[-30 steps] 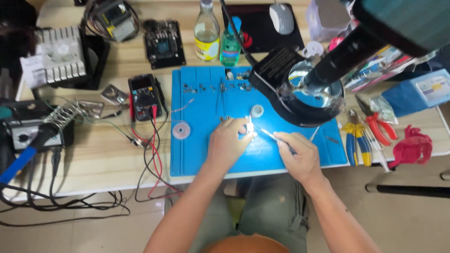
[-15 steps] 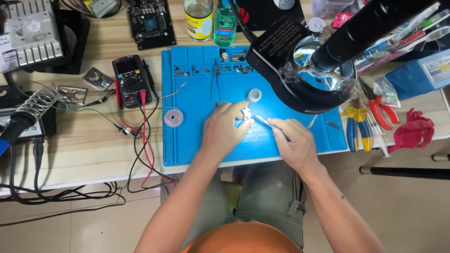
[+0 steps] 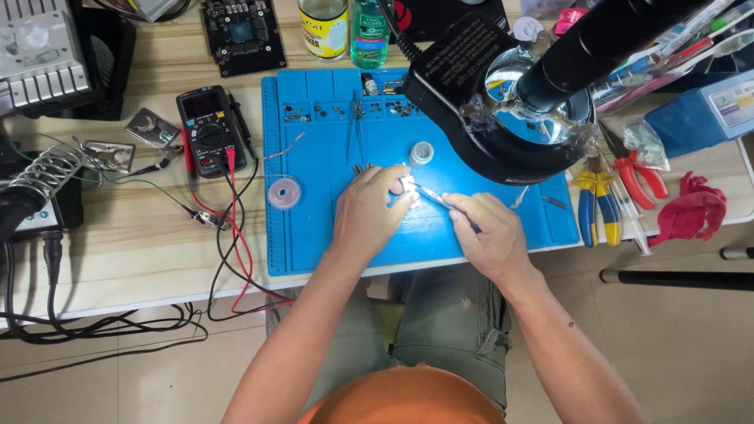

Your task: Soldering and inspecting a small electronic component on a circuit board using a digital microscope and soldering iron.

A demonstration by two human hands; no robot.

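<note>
Hands unmoved; left hand [image 3: 367, 210] flat, right hand [image 3: 487, 234] pinching tweezers [image 3: 430, 195]

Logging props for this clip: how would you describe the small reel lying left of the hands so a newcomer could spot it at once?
Start at the blue work mat in the middle of the wooden table. Near its left edge, left of the left hand, lies a small flat reel. Unlike the grey round tin farther right under the black magnifier lamp, it is pale pinkish, see-through, and lies apart from both hands.
</note>
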